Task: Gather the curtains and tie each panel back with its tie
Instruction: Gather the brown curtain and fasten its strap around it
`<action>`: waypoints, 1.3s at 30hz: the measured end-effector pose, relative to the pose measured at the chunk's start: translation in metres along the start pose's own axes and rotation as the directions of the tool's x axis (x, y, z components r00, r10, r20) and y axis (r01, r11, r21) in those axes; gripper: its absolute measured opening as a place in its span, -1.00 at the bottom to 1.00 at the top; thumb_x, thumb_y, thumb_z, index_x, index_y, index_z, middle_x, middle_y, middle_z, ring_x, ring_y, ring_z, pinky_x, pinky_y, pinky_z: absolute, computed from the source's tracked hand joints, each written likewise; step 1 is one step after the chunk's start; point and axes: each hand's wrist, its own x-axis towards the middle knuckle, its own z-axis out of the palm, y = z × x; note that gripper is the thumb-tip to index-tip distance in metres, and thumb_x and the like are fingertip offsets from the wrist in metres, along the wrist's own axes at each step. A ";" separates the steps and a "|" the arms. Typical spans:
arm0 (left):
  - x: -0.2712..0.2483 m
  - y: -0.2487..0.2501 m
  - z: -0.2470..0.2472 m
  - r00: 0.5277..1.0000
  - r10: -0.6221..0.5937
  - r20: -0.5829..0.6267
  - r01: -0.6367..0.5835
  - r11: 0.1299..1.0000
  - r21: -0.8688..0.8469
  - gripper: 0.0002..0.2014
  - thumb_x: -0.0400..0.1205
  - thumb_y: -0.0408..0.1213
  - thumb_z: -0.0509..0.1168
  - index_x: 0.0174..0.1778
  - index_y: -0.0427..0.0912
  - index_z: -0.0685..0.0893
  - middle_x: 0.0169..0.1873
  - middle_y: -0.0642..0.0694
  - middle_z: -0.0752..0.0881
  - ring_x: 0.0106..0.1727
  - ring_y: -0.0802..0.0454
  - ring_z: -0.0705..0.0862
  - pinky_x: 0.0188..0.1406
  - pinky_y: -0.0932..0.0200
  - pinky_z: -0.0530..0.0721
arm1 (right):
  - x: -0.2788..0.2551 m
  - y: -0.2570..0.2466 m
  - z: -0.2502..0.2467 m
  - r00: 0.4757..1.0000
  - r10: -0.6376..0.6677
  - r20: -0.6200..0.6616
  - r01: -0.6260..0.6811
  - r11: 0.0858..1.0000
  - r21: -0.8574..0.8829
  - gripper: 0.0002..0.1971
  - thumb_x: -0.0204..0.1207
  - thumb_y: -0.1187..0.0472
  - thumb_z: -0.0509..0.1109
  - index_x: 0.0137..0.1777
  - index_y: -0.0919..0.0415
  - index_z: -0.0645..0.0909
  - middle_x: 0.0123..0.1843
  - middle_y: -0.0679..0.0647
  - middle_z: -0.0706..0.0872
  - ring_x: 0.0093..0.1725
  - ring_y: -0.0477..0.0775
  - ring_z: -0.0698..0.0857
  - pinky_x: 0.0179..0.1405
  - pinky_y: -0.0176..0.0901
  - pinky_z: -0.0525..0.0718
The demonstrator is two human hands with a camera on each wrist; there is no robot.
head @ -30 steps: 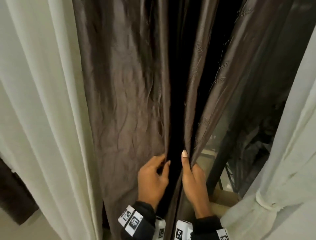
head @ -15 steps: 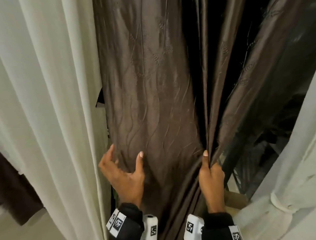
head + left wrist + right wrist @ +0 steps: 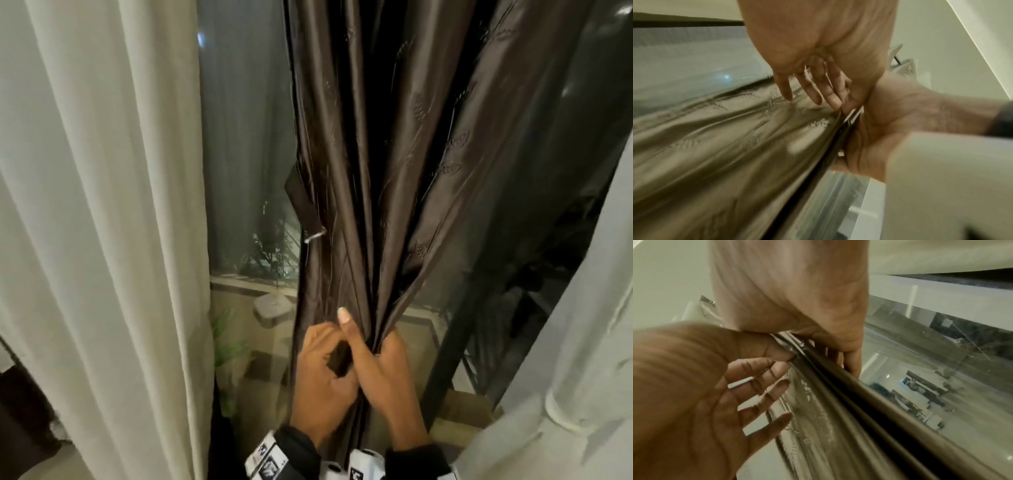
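A dark brown satin curtain (image 3: 376,171) hangs in the middle, bunched into narrow folds at the bottom. My right hand (image 3: 390,370) grips the bunch, thumb pointing up along it; in the right wrist view its fingers (image 3: 851,363) curl round the folds (image 3: 838,410). My left hand (image 3: 320,373) sits against it on the left. Its fingers (image 3: 816,92) are straight and spread, pressing the cloth (image 3: 725,138), with the thumb tip on the folds. A brown tie strip (image 3: 303,202) with a small metal ring (image 3: 315,235) hangs at the curtain's left edge, above both hands.
A white sheer curtain (image 3: 102,205) hangs on the left. Another white curtain (image 3: 582,308) on the right is cinched by a band (image 3: 561,407). Window glass (image 3: 246,137) shows between them, with plants and a balcony floor beyond. A dark frame post (image 3: 455,342) slants behind the right hand.
My left hand swept the brown curtain's left edge rightward to meet my right hand. The panel is now bunched, and the glass and the tie strip on its left have come into view.
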 end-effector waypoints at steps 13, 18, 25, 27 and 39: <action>0.122 0.076 -0.025 0.987 -0.025 0.156 0.009 0.995 0.100 0.30 0.27 0.54 0.58 0.83 0.18 0.08 0.74 0.17 0.31 0.74 0.16 0.40 0.78 -0.06 0.46 | 0.016 -0.023 0.003 0.963 -0.180 0.199 0.253 0.852 -0.458 -0.24 0.74 -0.18 0.13 0.89 -0.07 -0.01 0.76 -0.04 0.33 0.56 0.02 0.56 0.48 -0.22 0.56; 0.168 0.099 -0.022 0.992 -0.075 0.103 0.032 0.928 0.372 0.11 0.37 0.24 0.61 0.77 0.05 0.19 0.57 -0.06 0.57 0.49 -0.19 0.69 0.51 -0.21 0.71 | 0.019 -0.029 0.004 0.873 -0.351 0.338 0.458 0.829 -0.322 -0.37 0.78 -0.13 0.15 0.80 -0.26 0.04 0.72 -0.25 0.22 0.71 -0.24 0.27 0.73 -0.35 0.26; 0.156 0.118 -0.015 0.990 0.053 0.132 -0.125 0.762 0.635 -0.39 0.58 -0.34 0.37 0.59 -0.18 0.42 0.17 -0.18 0.73 0.11 -0.39 0.79 -0.06 -0.07 0.65 | 0.043 -0.040 -0.046 0.879 -0.263 0.398 0.220 0.964 0.152 -0.49 0.57 0.45 0.41 0.36 -0.14 0.72 0.36 -0.10 0.82 0.42 0.03 0.76 0.46 0.18 0.75; 0.151 0.121 -0.016 0.990 0.048 0.132 -0.125 0.727 0.675 -0.31 0.58 -0.29 0.37 0.67 -0.24 0.37 0.27 -0.18 0.69 0.12 -0.35 0.78 -0.12 0.01 0.47 | 0.059 -0.059 -0.066 0.907 -0.326 0.268 0.255 0.929 0.267 -0.54 0.51 0.46 0.38 0.26 -0.06 0.72 0.35 0.00 0.81 0.43 0.12 0.75 0.37 0.27 0.76; 0.121 0.145 -0.029 0.978 0.018 0.208 -0.151 0.746 0.648 -0.34 0.58 -0.25 0.27 0.67 -0.16 0.35 0.27 -0.08 0.61 -0.12 -0.14 0.73 -0.26 0.04 0.60 | 0.158 -0.147 -0.045 0.787 -0.252 0.564 -0.007 0.909 0.417 -0.42 0.19 -0.24 0.79 0.13 0.08 0.86 0.02 0.04 0.94 0.05 0.05 0.91 0.02 -0.12 0.88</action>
